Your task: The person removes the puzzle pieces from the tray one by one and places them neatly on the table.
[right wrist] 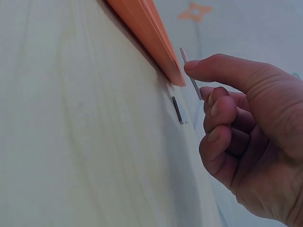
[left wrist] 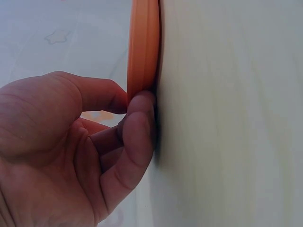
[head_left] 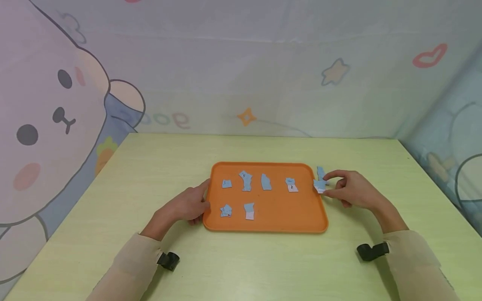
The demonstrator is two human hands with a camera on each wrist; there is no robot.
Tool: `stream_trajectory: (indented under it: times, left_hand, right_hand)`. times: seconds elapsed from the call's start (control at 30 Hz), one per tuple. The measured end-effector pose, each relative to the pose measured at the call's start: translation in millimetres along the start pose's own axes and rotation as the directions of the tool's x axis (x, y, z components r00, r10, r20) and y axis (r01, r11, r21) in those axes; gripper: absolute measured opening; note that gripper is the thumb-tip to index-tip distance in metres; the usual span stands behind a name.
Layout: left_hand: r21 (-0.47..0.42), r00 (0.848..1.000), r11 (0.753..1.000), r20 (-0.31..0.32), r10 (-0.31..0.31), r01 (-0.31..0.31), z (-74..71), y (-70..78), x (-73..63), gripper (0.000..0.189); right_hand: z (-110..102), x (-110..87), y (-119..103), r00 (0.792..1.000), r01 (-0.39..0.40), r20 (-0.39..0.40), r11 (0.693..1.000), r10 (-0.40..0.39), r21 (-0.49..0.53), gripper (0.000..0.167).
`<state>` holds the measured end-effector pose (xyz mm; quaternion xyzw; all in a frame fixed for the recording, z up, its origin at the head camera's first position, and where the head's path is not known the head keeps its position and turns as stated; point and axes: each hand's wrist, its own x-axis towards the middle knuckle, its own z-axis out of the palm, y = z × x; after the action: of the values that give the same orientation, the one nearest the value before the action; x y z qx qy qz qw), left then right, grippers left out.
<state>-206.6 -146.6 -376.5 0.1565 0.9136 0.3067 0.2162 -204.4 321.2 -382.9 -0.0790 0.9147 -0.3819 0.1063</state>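
An orange tray (head_left: 271, 221) lies on the table, and my left hand (head_left: 191, 204) grips its left rim. In the left wrist view the thumb is on the rim's inner side and curled fingers (left wrist: 137, 137) are under its edge. My right hand (head_left: 354, 190) pinches a thin blue-and-white jigsaw-like piece (head_left: 319, 185) between thumb and index finger, just over the tray's right rim. Seen edge-on in the right wrist view, that thin piece (right wrist: 193, 78) is off the table. Another blue piece (head_left: 320, 171) lies on the table behind it, partly hidden.
Several flat blue pieces lie apart on the tray: an upper row with a small piece (head_left: 226, 184), a branched piece (head_left: 246, 182), a curved piece (head_left: 265, 182) and a blue-white piece (head_left: 292, 186). Below are a star-like piece (head_left: 226, 210) and a rectangular piece (head_left: 249, 211). A printed curtain (head_left: 211, 75) hangs behind.
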Motion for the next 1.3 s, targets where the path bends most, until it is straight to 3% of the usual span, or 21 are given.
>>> stream_trajectory:
  times: [1.3]
  left_hand:
    - [-0.006, 1.0, 1.0, -0.014, 0.004, -0.004, 0.6, 0.9, -3.2, 0.077]
  right_hand:
    - [-36.6, -0.5, 44.3, 0.997, -0.06, -0.047, 0.997, 0.058, -0.056, 0.054]
